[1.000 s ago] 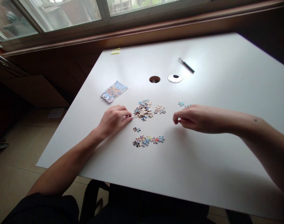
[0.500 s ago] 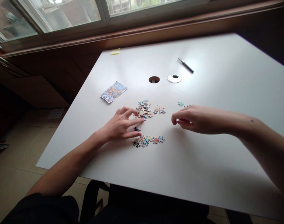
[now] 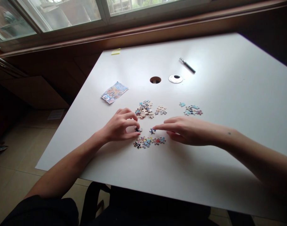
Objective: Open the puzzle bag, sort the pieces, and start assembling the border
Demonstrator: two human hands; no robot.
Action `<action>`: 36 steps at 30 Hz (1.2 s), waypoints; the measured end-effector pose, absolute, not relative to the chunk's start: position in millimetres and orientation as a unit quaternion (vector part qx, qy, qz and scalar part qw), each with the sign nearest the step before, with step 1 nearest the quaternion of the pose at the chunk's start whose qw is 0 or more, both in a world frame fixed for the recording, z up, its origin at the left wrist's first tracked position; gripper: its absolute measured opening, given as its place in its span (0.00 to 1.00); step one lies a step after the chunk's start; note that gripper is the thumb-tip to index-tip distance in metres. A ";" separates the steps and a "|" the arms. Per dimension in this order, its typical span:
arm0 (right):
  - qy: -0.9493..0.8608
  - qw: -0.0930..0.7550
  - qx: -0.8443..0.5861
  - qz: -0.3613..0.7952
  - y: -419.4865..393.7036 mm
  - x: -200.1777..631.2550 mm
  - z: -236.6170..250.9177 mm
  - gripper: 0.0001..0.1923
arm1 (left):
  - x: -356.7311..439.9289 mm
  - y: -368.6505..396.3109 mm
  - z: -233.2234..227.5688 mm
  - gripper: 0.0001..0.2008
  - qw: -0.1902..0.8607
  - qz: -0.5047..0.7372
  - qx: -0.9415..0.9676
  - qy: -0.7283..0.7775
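Observation:
My left hand (image 3: 124, 125) rests on the table with curled fingers, thumb and index finger at opposite edges of a dark blue puzzle piece (image 3: 138, 129) lying flat. Another dark blue puzzle piece (image 3: 152, 131) lies to its right, under the outstretched index fingertip of my right hand (image 3: 183, 130). The other fingers of that hand are loosely bent. Just nearer to me runs a joined strip of colourful puzzle pieces (image 3: 147, 142). Beyond my left hand is a heap of loose pieces (image 3: 145, 110), many face down, with a smaller group (image 3: 161, 110) beside it.
More puzzle pieces (image 3: 192, 110) lie beyond my right hand. A printed picture sheet (image 3: 114, 92) is at the left. Farther back are a round hole (image 3: 155, 80), a silver ring cover (image 3: 175, 78), a dark pen (image 3: 187, 65) and a yellow sticky note (image 3: 116, 51).
My right hand has moved left and nearer to me, bringing a dark blue piece beside the other one. My left hand's spread fingers have drawn in around its piece.

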State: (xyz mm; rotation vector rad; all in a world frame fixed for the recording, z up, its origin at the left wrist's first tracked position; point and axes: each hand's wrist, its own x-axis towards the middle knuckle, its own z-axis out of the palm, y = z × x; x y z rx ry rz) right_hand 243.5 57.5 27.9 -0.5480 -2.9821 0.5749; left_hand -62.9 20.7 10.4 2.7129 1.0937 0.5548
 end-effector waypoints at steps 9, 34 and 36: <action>-0.968 0.035 -0.173 0.178 58.0 243.9 24.5 0.28 | -71.5 27.0 14.9 0.04 0.119 0.199 0.891 0.391; -0.965 0.037 -0.164 0.199 57.5 242.7 23.4 0.26 | -80.5 33.2 9.8 0.06 0.051 0.216 0.887 0.406; -0.965 0.036 -0.164 0.199 57.4 242.6 23.5 0.26 | -81.0 33.1 11.2 0.09 0.057 0.205 0.886 0.413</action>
